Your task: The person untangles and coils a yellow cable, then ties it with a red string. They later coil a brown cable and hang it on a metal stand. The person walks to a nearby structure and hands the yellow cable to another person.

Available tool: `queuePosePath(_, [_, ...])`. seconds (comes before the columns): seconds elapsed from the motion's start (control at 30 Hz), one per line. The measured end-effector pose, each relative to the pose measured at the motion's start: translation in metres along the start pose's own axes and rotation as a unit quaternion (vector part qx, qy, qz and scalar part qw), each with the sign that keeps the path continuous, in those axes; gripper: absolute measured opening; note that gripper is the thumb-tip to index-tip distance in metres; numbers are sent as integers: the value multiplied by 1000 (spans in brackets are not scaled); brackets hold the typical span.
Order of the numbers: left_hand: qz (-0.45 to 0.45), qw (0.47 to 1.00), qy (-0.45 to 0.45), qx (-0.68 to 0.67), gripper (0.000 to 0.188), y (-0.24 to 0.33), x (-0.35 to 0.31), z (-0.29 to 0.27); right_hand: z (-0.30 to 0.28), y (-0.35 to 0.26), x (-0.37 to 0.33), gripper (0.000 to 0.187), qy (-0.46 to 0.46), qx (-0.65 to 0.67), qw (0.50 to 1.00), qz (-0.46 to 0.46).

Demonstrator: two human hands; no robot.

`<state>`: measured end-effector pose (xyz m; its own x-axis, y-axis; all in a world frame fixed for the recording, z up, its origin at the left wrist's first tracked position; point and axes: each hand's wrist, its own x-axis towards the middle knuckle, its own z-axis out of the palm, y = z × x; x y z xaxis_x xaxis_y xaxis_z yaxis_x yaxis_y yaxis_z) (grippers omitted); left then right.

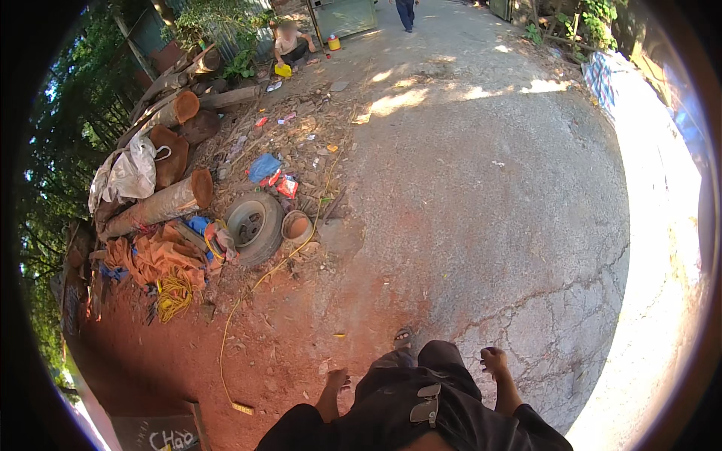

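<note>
My left hand hangs beside my left thigh, over the reddish ground, its fingers loosely bent and apart. On the other side, my right hand hangs by my right leg over the grey pavement, fingers slightly curled. Neither hand holds or touches anything that I can see. Between them are my dark-clothed legs and one sandalled foot. A pair of glasses hangs on the front of my dark shirt. The yellow cable on the ground lies left of my left hand, with a small yellow block at its end.
At left are cut logs, an orange tarp, a coiled yellow rope, a wheel with tyre and a clay pot. Litter lies beyond. One person crouches far left; another stands on the road.
</note>
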<state>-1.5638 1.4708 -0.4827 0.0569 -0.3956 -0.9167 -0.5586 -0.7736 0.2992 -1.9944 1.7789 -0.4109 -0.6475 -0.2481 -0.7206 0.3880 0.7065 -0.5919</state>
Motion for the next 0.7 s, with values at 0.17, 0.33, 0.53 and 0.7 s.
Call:
queuePosePath(0.17, [114,993,-27,34,37,178,34,39,3,-87,66,41,44,57,997,7])
queuePosePath(0.33, [143,988,-23,51,39,340,82,93,6,-107,139,28,32,103,980,166])
queuePosePath(0.53, [18,999,-20,42,37,488,99,167,-43,-224,255,26,18,41,969,243])
queuePosePath(0.7, [47,994,-66,78,34,602,117,242,-88,-399,398,29,56,81,991,95])
